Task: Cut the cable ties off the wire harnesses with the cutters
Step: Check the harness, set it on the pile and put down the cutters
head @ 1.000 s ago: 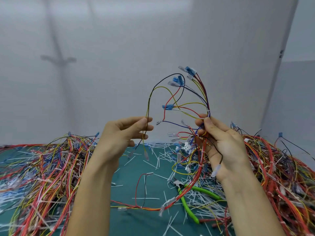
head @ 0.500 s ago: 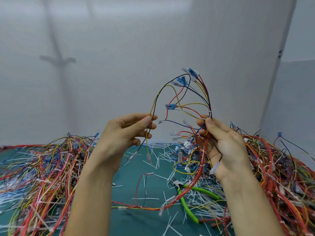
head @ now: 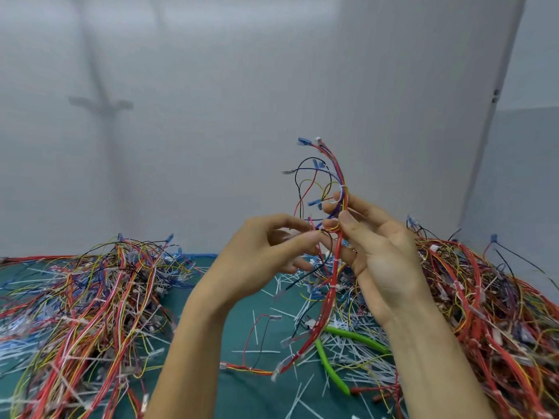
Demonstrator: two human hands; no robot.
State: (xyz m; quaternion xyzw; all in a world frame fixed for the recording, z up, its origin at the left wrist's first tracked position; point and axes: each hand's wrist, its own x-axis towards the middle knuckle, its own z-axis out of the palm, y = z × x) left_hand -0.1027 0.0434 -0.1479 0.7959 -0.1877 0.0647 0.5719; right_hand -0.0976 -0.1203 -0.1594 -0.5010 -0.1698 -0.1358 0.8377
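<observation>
**Right hand [head: 384,255] and left hand [head: 260,255] held up on one wire harness [head: 333,279]**

The wire harness is pinched between the thumb and curled fingers of the right hand, just under a white cable tie [head: 342,189] by which its wires are bound together. Above that grip the loose wires are fanned upward, several tipped with blue connectors. Below it the red bundle is hung down to the green mat [head: 242,397], on which its lower end is laid.

The left hand is held close against the right, with its fingers curled and its thumb and forefinger closed together at the thinner wires beside the bundle. A wire appears to be pinched there, though the fingertips are blurred.

The cutters [head: 329,366], green-handled, are seen lying on the mat below the right wrist, touched by neither hand, among scattered white cut tie pieces [head: 360,358]. Tangled harnesses are piled on the mat at both sides, in a left heap [head: 90,297] and a right heap [head: 484,313]. A pale wall [head: 211,116] is seen behind the mat.
</observation>
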